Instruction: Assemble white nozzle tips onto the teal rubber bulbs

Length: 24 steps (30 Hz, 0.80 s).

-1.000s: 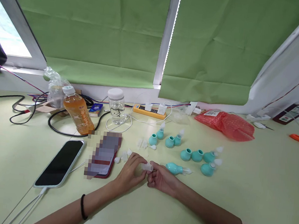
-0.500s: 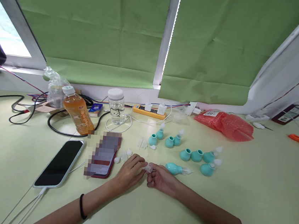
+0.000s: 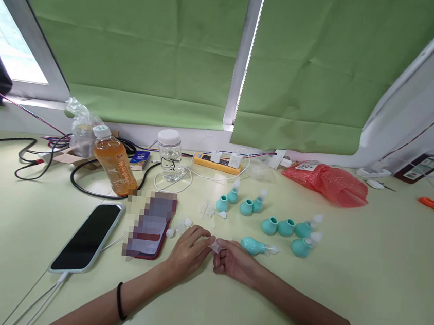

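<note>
A small translucent plastic piece [image 3: 216, 246] is pinched between the fingertips of my left hand [image 3: 191, 248] and my right hand [image 3: 236, 259]. The fingers partly cover it, so its full shape is hidden. Just right of my right hand, a teal squeeze bulb with a clear nozzle [image 3: 253, 246] lies on its side. Beyond it stand several teal bulbs: some have an open neck [image 3: 270, 225], others carry a clear tip [image 3: 301, 246]. Past my left fingers lie loose translucent pieces [image 3: 181, 226], with more small clear parts [image 3: 207, 209] farther back.
Left of my hands lie a red-cased phone [image 3: 158, 247] and a phone on a cable [image 3: 87, 239]. Farther back are an orange drink bottle [image 3: 116, 165], a clear cup [image 3: 169, 160], a yellow power strip [image 3: 217, 164] and a red bubble-wrap bag [image 3: 325, 182].
Both hands stay together at the same spot. The translucent piece has tilted slightly between the fingertips, and the left fingers have shifted a little toward the right hand.
</note>
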Motion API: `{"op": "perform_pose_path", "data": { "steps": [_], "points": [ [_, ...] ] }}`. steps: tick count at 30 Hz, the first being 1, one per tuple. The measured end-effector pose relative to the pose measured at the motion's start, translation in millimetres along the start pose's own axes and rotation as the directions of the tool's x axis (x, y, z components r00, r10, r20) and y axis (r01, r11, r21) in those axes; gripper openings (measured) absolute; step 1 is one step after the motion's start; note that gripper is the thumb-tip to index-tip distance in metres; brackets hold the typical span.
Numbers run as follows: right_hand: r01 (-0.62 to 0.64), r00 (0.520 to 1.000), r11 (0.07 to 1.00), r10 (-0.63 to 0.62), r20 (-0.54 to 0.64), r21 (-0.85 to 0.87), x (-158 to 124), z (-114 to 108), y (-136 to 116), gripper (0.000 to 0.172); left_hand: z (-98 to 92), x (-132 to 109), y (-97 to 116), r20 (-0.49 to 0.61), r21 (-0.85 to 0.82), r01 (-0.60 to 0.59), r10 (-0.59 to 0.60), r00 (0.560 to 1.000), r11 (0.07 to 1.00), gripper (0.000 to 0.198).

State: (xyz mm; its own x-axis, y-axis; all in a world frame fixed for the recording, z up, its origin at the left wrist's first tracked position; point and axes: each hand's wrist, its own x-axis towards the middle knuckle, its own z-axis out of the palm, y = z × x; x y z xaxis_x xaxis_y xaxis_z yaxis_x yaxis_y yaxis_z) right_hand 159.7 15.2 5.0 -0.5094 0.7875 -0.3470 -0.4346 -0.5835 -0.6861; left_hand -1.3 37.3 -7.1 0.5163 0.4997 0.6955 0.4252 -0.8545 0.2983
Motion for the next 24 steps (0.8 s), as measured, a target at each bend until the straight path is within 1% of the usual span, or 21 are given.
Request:
{"op": "perform_pose_path", "data": {
  "steps": [6, 10, 13, 16, 20, 22, 24],
  "points": [
    [0.002, 1.0, 1.0, -0.002, 0.011, 0.006, 0.7, -1.0, 0.0, 0.022, 0.2, -1.5, -1.2, 0.005, -0.026, -0.004, 0.004, 1.0, 1.0, 0.022],
    [-0.008, 1.0, 1.0, 0.008, 0.006, 0.004, 1.3, -1.5, 0.0, 0.025, -1.0, 1.0, 3.4, 0.024, -0.012, 0.043, -0.042, 0.999, 0.999, 0.025],
    [-0.026, 1.0, 0.999, 0.025, 0.008, 0.026, 1.9, -2.7, 0.5, 0.028, -2.2, 3.1, 7.1, 0.009, -0.012, 0.084, -0.084, 0.996, 0.996, 0.027],
    [-0.037, 0.999, 0.998, 0.037, 0.007, 0.041, 2.8, -4.1, -0.1, 0.029, -4.5, 4.7, 9.3, 0.027, -0.031, 0.091, -0.09, 0.996, 0.995, 0.022],
    [-0.045, 0.999, 0.999, 0.046, -0.016, 0.013, 3.0, -2.6, 0.2, 0.031, -8.4, 5.6, 10.9, 0.051, -0.026, 0.098, -0.097, 0.994, 0.995, 0.018],
    [0.002, 0.999, 1.0, -0.004, -0.053, -0.027, 0.8, 1.1, 2.8, 0.03, -9.7, 5.1, 11.2, 0.034, -0.017, 0.12, -0.12, 0.992, 0.993, 0.018],
    [0.124, 0.986, 0.982, -0.138, -0.092, -0.146, -3.9, 6.6, 4.9, 0.026, -10.1, 4.3, 10.6, -0.008, -0.034, 0.163, -0.164, 0.986, 0.986, 0.022]
  ]
}}
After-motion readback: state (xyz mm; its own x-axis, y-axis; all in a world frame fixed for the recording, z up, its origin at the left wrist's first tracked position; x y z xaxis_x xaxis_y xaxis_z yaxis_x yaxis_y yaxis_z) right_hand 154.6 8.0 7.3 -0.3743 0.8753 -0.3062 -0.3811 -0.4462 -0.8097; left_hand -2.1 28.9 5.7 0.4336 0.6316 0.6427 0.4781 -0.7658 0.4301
